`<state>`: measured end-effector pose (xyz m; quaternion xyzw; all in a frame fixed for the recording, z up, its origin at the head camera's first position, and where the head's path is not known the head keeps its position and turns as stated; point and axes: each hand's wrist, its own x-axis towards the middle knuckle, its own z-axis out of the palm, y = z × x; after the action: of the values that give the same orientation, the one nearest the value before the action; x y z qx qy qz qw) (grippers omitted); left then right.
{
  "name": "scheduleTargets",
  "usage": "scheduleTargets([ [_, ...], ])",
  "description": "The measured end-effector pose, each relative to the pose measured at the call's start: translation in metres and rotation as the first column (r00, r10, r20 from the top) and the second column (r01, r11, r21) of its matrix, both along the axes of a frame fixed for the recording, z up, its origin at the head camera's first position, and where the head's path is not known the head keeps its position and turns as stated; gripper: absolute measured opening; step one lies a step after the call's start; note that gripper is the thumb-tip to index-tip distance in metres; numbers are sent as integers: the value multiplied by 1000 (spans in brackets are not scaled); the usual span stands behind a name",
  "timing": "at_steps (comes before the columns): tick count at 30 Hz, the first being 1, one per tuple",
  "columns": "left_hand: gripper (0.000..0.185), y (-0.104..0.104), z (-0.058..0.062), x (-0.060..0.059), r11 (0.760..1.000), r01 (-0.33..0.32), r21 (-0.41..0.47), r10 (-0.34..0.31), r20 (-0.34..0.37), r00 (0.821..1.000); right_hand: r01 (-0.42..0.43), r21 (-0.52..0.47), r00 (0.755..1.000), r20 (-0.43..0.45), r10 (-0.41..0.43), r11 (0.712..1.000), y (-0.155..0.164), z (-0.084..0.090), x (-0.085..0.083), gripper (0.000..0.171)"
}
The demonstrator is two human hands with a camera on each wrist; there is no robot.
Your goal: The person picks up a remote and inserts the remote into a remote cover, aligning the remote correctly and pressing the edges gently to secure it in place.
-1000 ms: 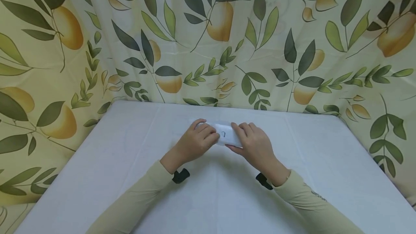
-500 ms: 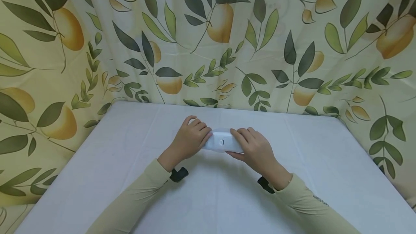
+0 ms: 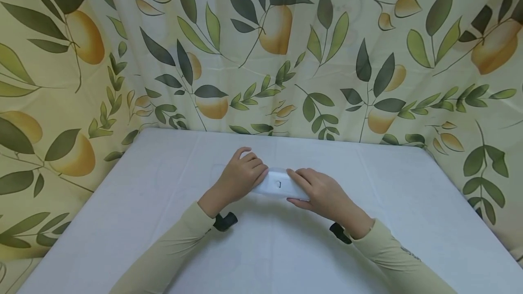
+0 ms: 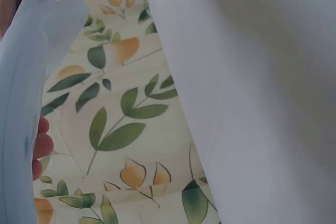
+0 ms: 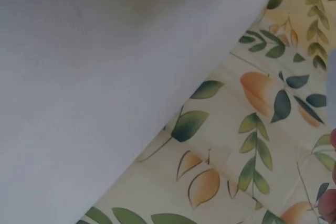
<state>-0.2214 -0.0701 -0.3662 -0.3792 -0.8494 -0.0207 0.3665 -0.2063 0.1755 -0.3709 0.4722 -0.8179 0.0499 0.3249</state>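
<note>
A long white object (image 3: 278, 184) with rounded edges and a small dark mark on its face is held above the table; its kind is not clear. Translucent plastic film (image 4: 65, 19) shows around it. My left hand (image 3: 241, 173) pinches the film-covered left end, index finger raised. My right hand (image 3: 323, 192) grips the other end, thumb below and fingers over the top. In the left wrist view the white object runs down the left edge, fingers (image 4: 43, 145) behind it. Only some fingertips (image 5: 328, 203) show at the right wrist view's edge.
A white cloth covers the table (image 3: 269, 248). Behind it hangs a curtain (image 3: 261, 80) printed with leaves and orange fruit. A black wrist camera (image 3: 226, 222) sits under the left wrist and another (image 3: 340, 233) under the right.
The white object has come lower, nearer to me. My left hand has slid outward to the left end, uncovering more of it, and my right hand has shifted slightly right and down.
</note>
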Motion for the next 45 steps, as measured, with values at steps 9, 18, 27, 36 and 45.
scheduleTargets([
  [9,14,4,7,7,997,16,-79,-20,-48,999,-25,-26,1000,-12,24,999,-2,0,1,57],
  [18,11,9,7,10,999,5,-50,-11,-124,992,-12,-19,1000,-27,11,1000,-10,2,2,58],
  [27,15,7,12,10,1000,-26,0,26,-90,996,34,2,996,-86,-34,999,-12,10,0,62],
  [36,62,0,10,5,998,-62,15,63,-117,991,98,-80,990,-95,-106,992,0,22,-6,61],
  [45,49,-4,11,-2,995,-98,28,102,-237,966,135,-73,991,18,-134,988,1,30,-4,68],
])
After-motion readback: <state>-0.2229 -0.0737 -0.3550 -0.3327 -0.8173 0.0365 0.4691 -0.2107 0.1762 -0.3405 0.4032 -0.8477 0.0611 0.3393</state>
